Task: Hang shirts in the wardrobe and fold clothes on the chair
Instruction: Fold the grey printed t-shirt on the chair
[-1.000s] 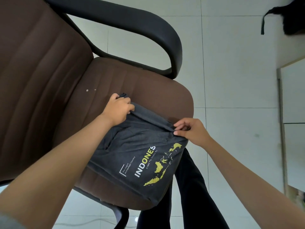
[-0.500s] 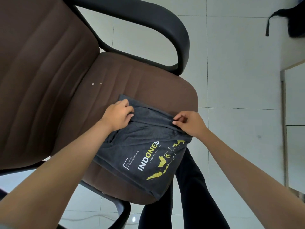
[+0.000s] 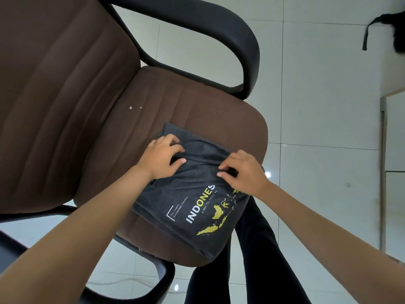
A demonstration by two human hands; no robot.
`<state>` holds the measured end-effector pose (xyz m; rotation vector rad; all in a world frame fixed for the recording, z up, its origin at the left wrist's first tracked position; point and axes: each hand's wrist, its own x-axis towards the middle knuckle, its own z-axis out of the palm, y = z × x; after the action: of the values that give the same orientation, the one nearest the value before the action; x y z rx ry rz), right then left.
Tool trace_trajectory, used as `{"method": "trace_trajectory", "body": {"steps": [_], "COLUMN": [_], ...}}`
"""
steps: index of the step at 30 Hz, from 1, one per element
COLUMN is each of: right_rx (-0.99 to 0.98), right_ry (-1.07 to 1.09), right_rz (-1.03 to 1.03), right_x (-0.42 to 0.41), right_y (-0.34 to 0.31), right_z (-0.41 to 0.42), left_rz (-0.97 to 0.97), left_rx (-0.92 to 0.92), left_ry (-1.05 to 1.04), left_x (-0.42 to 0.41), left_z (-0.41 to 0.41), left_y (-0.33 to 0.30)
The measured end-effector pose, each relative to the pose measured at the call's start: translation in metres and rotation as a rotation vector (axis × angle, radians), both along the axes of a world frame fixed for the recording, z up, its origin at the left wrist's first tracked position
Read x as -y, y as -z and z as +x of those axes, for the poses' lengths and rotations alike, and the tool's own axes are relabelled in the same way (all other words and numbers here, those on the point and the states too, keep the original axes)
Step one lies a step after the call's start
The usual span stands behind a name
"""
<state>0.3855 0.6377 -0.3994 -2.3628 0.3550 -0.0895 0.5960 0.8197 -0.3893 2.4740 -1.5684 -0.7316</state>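
We fold dark grey cotton T-shirt with yellow map print on brown fabric chair seat. Left hand and right hand, 2 grips, fingers curled, pinch fold edge. Between grips keep edge taut; below them smooth flat.

Printed lettering is read on the folded dark shirt.
"INDONES" is seen in white and yellow capitals, cut off at the fold; beside a small white corner mark, "The Largest Archipelagic Country" is made out; the tiny coordinate line below is too small to be read surely.
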Motion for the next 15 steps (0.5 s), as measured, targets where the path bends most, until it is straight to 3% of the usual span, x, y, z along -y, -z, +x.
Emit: {"method": "trace_trajectory", "body": {"steps": [3, 7, 11, 15], "right_rx": [-0.05, -0.08, -0.055, -0.073], "right_ry": [-0.158, -0.127, -0.057, -0.021], "right_rz": [-0.084, -0.267, -0.35, -0.335], "right_x": [-0.011, -0.01, -0.002, 0.001], "right_y": [0.007, 0.012, 0.014, 0.016], "right_z": [-0.012, -0.026, -0.04, -0.044], "left_rz": [-0.063, 0.099, 0.248, 0.234], "left_rx": [0.051, 0.062, 0.01, -0.031], "left_ry": [0.088, 0.267, 0.166, 0.087], "left_x": [-0.023, -0.05, -0.056, -0.055], "left_z": [-0.011, -0.023, -0.025, -0.024], "left_y": [-0.006, 0.002, 0.004, 0.004]}}
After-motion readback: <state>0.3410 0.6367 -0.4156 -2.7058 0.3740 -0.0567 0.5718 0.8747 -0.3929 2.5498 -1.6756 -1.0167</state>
